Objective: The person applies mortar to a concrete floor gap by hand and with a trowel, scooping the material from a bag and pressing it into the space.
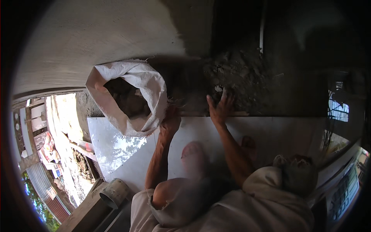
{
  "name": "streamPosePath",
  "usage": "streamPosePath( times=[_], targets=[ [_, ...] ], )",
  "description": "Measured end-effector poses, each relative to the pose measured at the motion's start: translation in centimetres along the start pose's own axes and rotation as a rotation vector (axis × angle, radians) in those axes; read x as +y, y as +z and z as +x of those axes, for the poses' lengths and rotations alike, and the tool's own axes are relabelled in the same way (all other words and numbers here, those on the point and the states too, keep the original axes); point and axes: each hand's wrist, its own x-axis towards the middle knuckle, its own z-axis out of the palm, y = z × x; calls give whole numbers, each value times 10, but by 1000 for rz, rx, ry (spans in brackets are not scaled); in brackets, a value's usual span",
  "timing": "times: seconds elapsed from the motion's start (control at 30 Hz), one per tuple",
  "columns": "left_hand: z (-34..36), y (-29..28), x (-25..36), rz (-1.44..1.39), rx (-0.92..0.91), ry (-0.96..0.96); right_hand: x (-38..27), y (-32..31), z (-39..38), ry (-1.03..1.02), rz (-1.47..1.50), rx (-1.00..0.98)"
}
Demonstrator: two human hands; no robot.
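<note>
A white woven sack [152,79] stands at the left with its frayed rim rolled outward, and dark lumps of rubble [129,98] lie inside. At the sack's right side is my left hand [170,119], its fingers curled in against the cloth and partly lost in shadow. My right hand [222,109] reaches forward with thumb and fingers apart, and its fingertips touch the near edge of a heap of dark, loose debris [239,77]. Nothing shows in its grasp.
Below the hands lies a glossy pale floor [278,135], with my feet on it. A smooth wall [108,34] rises behind the sack. At lower left is a grey pipe end [114,193]. Bright daylight enters from an opening at left; the far right is dark.
</note>
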Motion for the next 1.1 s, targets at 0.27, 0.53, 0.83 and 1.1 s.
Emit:
streamPosePath(
  times=[0.27,0.53,0.83,1.1],
  targets=[
    [-5,-25,58,56,-204,-87,27,-50,53,250,46,338],
    [-115,-56,47,161,-222,-403,56,-60,58,211,-7,417],
    [-22,-15,-13,306,88,-39,-37,8,-38,-240,6,-34],
    [-3,30,-53,276,110,204,-56,42,-44,-471,-136,-293]
  ],
)
